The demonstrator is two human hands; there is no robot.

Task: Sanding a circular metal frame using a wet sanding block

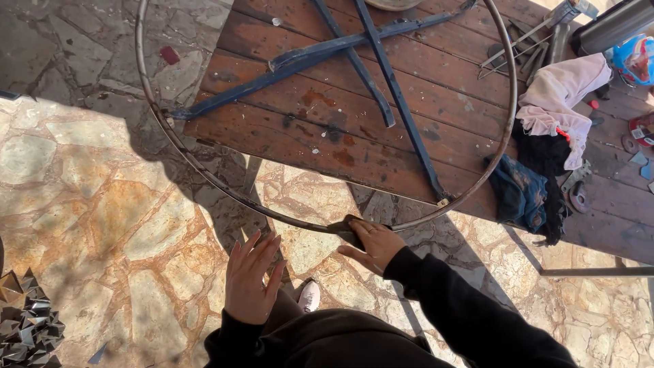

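Observation:
A large rusty metal ring (204, 174) lies partly on a brown wooden table (320, 129) and overhangs its near edge. Dark blue metal bars (381, 75) cross inside the ring on the tabletop. My right hand (373, 244) presses a small dark cloth or abrasive pad (344, 228) against the near part of the ring. My left hand (249, 276) hovers flat below the ring, fingers together and straight, holding nothing. Black sleeves cover both arms.
A pink cloth (562, 102), dark and blue rags (524, 194), metal rods and a steel cylinder (613, 24) sit at the table's right. The floor is irregular stone paving (102, 204). Dark spiked metal shapes (27, 327) lie at the lower left.

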